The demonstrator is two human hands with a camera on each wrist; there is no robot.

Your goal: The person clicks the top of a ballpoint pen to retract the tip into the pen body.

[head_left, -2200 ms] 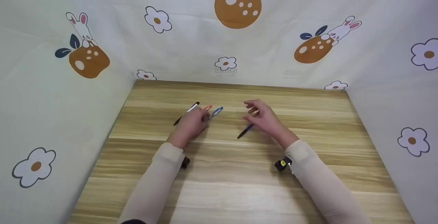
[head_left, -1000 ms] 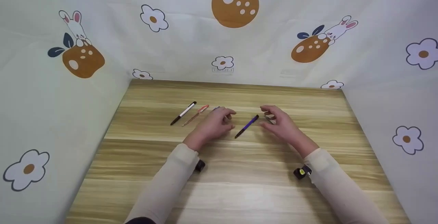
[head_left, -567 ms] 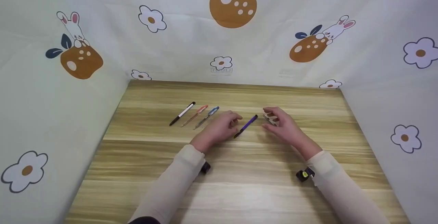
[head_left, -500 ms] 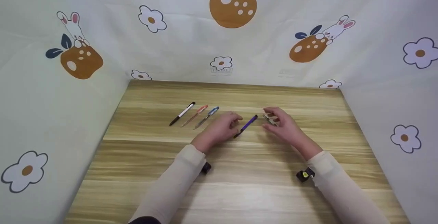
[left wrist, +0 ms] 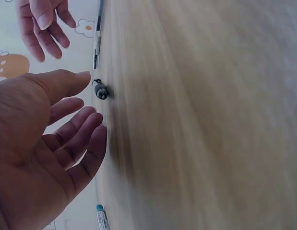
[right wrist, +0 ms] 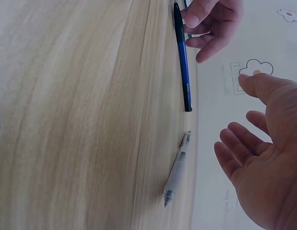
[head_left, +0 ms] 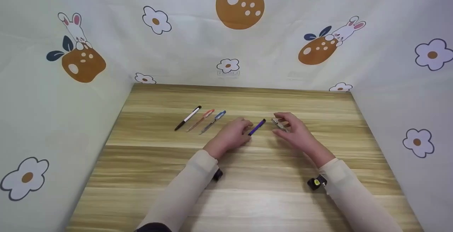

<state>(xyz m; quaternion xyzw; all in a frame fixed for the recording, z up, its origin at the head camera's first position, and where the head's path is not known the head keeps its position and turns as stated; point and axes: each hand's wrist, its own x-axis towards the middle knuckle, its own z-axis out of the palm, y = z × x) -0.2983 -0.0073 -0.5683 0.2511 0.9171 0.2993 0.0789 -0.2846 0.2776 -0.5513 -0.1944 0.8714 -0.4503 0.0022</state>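
My left hand point(head_left: 233, 133), fingers loosely bent, hovers beside a blue-purple pen point(head_left: 257, 126) with black ends. Its thumb covers the pen's lower end in the head view. In the left wrist view that pen's dark tip point(left wrist: 101, 91) lies on the table just past the thumb and fingers, which look apart from it. My right hand point(head_left: 295, 131) holds nothing and curves loosely around a whitish-grey pen point(head_left: 279, 124). The right wrist view has this grey pen point(right wrist: 176, 172) flat on the wood, with a gap between it and the fingers.
Left of the hands, three pens lie slanted side by side: a white-and-black one point(head_left: 188, 118), an orange-topped one point(head_left: 200, 120) and a blue-topped one point(head_left: 213, 122). Patterned cloth walls point(head_left: 191, 47) enclose the back and sides of the wooden table point(head_left: 254, 189).
My left hand has left the three pens and moved right to the blue-purple pen. My right hand has shifted right, away from the blue-purple pen, and the grey pen now shows by it.
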